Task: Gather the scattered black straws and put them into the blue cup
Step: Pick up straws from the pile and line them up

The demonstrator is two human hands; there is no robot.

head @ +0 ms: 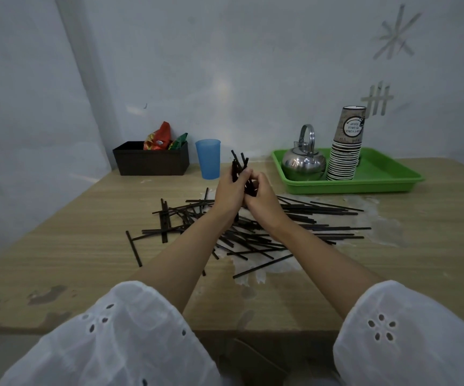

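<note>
Both hands, left hand and right hand, closed round upright straw bundle, squaring ends for blue cup; pile left on table

Thin black plastic straws lie crisscrossed at table centre; translucent blue plastic cup stands upright at 11 o'clock.

straws mid-table – cup behind, box left of cup, tray right.
</note>
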